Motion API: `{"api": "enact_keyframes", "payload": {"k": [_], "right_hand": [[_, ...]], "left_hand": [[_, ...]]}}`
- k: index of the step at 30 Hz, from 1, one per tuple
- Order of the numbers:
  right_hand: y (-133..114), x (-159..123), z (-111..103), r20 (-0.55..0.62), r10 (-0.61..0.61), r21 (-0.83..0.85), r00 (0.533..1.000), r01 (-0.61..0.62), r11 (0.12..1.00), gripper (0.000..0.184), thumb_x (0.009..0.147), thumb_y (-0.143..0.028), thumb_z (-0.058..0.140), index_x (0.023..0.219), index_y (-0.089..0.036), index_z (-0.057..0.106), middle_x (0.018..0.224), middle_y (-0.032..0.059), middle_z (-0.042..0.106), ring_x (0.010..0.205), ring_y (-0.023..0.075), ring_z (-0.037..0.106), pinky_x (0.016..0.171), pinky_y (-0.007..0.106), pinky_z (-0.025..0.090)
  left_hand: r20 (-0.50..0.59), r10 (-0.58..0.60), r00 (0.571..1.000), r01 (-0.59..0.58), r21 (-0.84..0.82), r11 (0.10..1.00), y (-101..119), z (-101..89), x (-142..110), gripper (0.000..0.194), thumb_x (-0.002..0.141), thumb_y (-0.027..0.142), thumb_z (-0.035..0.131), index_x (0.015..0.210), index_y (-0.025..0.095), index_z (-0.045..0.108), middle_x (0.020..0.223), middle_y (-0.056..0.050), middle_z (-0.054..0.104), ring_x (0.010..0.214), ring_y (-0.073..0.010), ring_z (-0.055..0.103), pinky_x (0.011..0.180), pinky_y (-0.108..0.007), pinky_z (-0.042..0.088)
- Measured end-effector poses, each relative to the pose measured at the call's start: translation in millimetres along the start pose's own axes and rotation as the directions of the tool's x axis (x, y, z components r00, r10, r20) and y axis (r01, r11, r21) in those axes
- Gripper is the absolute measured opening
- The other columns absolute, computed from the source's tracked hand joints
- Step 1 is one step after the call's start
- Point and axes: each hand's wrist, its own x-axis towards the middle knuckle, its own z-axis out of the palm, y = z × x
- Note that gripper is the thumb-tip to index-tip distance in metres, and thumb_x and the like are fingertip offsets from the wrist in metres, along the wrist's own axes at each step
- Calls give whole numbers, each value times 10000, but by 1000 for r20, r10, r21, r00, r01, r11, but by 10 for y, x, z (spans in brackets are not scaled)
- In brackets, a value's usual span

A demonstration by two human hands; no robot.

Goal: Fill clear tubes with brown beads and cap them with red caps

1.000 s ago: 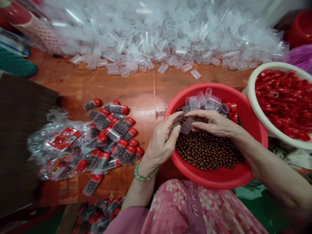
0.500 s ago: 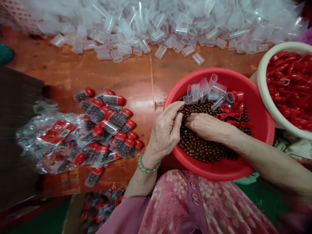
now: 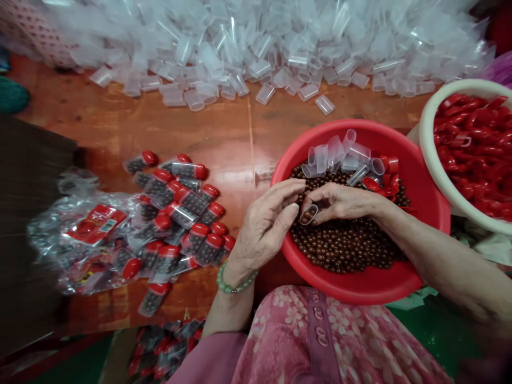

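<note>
Pinched between the thumb and fingertips of the right hand [image 3: 344, 204], a single clear plastic tube [image 3: 308, 214], tilted, with a few brown beads [image 3: 344, 242] inside and held just above the rest of the beads. Left hand [image 3: 264, 226] loosely curled and open beside that tube, with nothing visible in its grasp, and a green bead bracelet [image 3: 234, 285] around the wrist. Both hands over a red plastic basin [image 3: 424, 224], toward the right of the wooden counter [image 3: 140, 122] and near its front edge.

Inside the basin, a thick layer of those beads across the bottom, a small heap of empty clear tubes [image 3: 332, 154] at the far side, and a few red plastic caps [image 3: 390, 165] beside that heap. Just right of the basin, a cream-white basin [image 3: 430, 154] filled with more red caps [image 3: 476, 144]. Along the far edge of the counter, a large spilling pile of empty tubes [image 3: 260, 58].

Left of the red basin, a loose scatter of red-capped tubes [image 3: 184, 213] filled with dark beads, lying on their sides. Beyond them, toward the left edge, a clear plastic bag [image 3: 48, 229] with red labels [image 3: 96, 224]. Past the front edge, more capped tubes [image 3: 164, 346] in a low heap, beside a pink floral garment [image 3: 312, 336].
</note>
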Motion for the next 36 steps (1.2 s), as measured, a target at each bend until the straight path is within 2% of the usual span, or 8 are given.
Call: {"api": "enact_keyframes", "payload": {"k": [4,8,17,23,27,31,34,36], "right_hand": [[-114,-58,-22,-50,-66,32,997,68,997,237,761,-337,777,897,-155,711,892,-2,736,843,143,656,859,301,497],[-117,-49,-56,-94,-144,-9,985,144,990,226,748,-325,794,872,-152,718,929,8,736,920,155,660,927,320,488],[-136,-84,-36,-129,-145,-70,981,137,988,230,768,-346,774,908,-165,758,911,12,746,890,162,665,901,318,503],[-127,-98,11,-165,-180,-38,970,176,984,248,773,-375,765,907,-167,770,910,5,741,919,172,651,928,332,498],[-158,-118,27,-182,-178,-120,967,158,980,321,805,-464,732,922,-168,773,924,7,746,926,192,670,907,341,515],[-205,-195,-9,-185,-158,-344,970,87,935,270,848,-363,695,1045,-192,768,978,18,772,936,207,691,881,336,523],[-210,-298,-86,-260,-131,-558,957,-38,829,272,877,-249,638,1116,-176,745,1050,61,779,963,224,703,881,339,510],[-199,-364,-134,-323,-124,-653,938,-127,746,290,884,-224,620,1144,-164,732,1079,87,776,975,237,705,868,340,504]], "left_hand": [[88,141,986,-156,200,967,33,-8,-20,480,906,300,702,1338,127,589,1397,-199,624,1326,-268,598,1121,-436,512],[104,171,980,-195,296,935,27,51,-15,590,868,350,752,1378,129,555,1401,-217,618,1332,-291,595,1110,-478,520],[41,169,985,-171,408,897,-4,143,-10,510,885,326,731,1330,113,602,1370,-226,642,1299,-300,622,1081,-489,544],[-52,200,978,-168,364,916,-34,235,-3,359,897,241,707,1232,111,685,1292,-198,702,1227,-271,674,1051,-459,567],[-87,128,988,-104,240,965,40,243,18,297,905,225,694,1195,163,718,1294,-152,713,1196,-251,694,1040,-445,571],[-96,43,994,-35,86,996,167,217,70,232,939,226,642,1153,186,722,1251,-100,737,1150,-217,706,1019,-385,569],[21,-81,997,80,36,996,193,205,111,219,953,241,611,1131,186,726,1084,-73,778,989,-191,733,914,-335,590],[119,-178,977,185,-50,981,182,196,130,236,948,265,621,1151,194,717,1044,-69,783,951,-191,738,886,-331,594]]}}
